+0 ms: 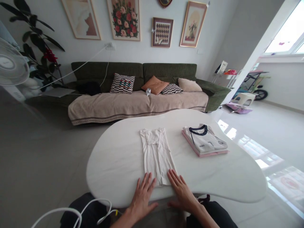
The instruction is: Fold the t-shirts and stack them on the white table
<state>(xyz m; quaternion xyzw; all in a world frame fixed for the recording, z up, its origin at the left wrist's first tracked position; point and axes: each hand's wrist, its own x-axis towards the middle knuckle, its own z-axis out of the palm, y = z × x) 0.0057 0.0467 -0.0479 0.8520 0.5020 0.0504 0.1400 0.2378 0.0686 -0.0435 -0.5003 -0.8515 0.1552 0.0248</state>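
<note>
A white garment [156, 152] lies folded into a long narrow strip on the white oval table [118, 161], running away from me. My left hand [142, 196] rests flat at the table's near edge, fingers spread, its fingertips at the strip's near left corner. My right hand [181, 190] lies flat too, fingers stretched out, touching the strip's near right corner. Neither hand holds anything. To the right sits a small stack of folded clothes [205, 141], a white shirt with a dark collar on top of a pink one.
Behind the table stands a green sofa [142, 85] with a beige cover and several cushions. A fan [11, 66] and a plant [40, 47] are at the left. A white cable [78, 212] loops near my lap. Glossy floor stretches to the right.
</note>
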